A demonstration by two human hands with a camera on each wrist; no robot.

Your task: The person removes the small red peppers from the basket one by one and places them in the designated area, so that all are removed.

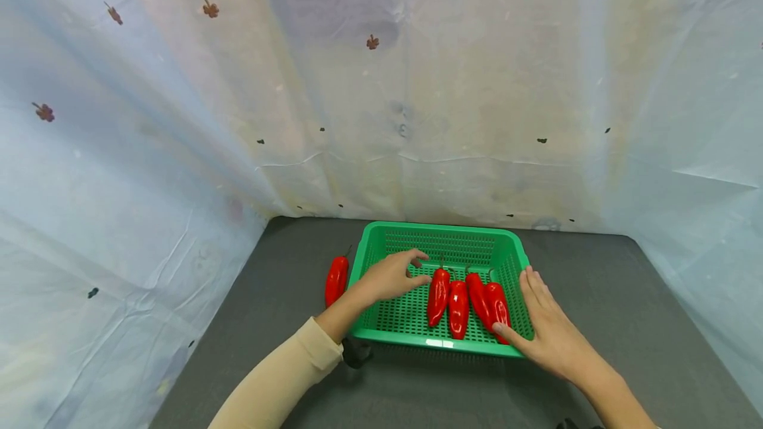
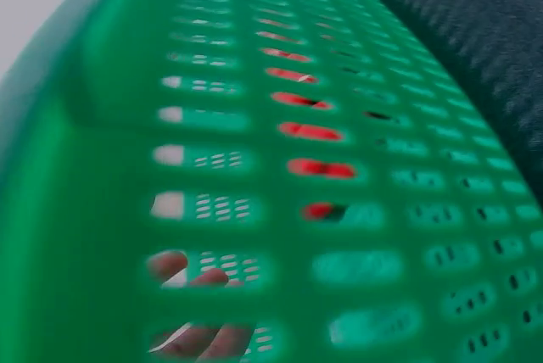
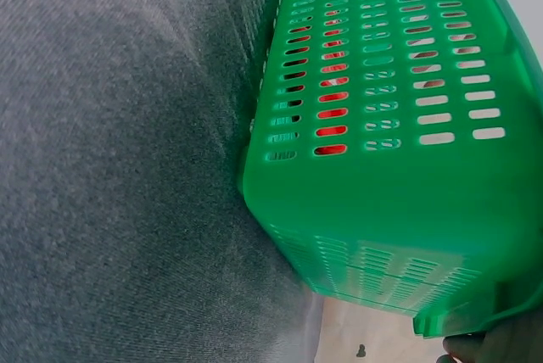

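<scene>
A green slotted plastic basket (image 1: 405, 340) holds several glossy red peppers (image 1: 438, 296) lying in its middle and right part. My left hand (image 1: 387, 275) reaches over its left side, fingers bent, with a gap between thumb and fingertips just left of the peppers. Nothing is in that hand. Through the slots of the basket wall (image 2: 93, 210), the left wrist view shows a few fingers (image 2: 225, 342) and red patches of pepper. My right hand (image 1: 551, 330) rests on the right rim, fingers extended along it and thumb reaching inward over the front corner, beside the rightmost pepper.
Another red pepper (image 1: 336, 280) lies on the dark grey tabletop (image 1: 286, 270), left of the basket and partly behind the left forearm. Pale sheeting (image 1: 417, 118) with brown leaf-like marks hangs behind the table and along its sides.
</scene>
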